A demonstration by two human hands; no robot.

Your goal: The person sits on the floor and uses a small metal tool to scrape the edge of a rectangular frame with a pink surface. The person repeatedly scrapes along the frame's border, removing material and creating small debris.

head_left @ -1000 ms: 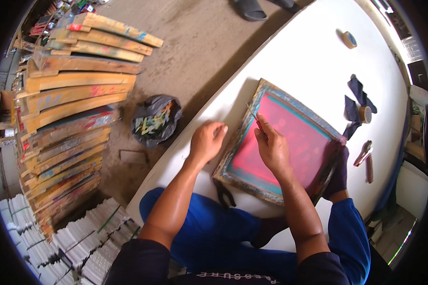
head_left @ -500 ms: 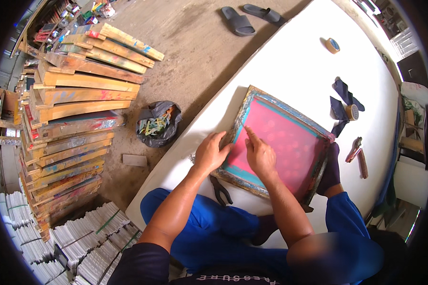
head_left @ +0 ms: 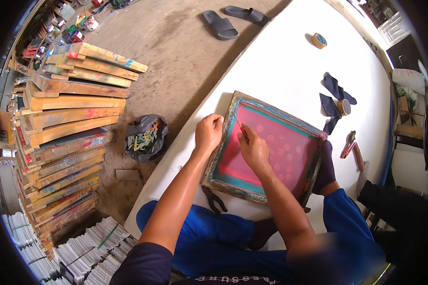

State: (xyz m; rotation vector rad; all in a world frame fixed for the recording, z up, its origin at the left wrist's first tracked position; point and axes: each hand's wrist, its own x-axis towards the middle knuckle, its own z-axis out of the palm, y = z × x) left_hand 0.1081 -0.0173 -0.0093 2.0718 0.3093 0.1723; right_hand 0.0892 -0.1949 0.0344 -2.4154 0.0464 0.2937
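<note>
Hands on screen frame, surface edge.
Left hand (head_left: 208,134) grips frame (head_left: 222,147) rim; right hand (head_left: 253,148) pinches something small on mesh (head_left: 276,149). Hard pressure could tear it.

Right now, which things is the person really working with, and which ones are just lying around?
In use:
- printing screen frame with pink mesh
- left hand, gripping the frame's edge
- right hand, fingers pressed on the mesh

Lying about:
- pliers
- two tape rolls
- dark cloth scraps
- sandals
- stacked wooden frames
- rubbish bag

Bright even daylight, soft shadows, sharp centre; fisheye bends edges into a dark rim
</note>
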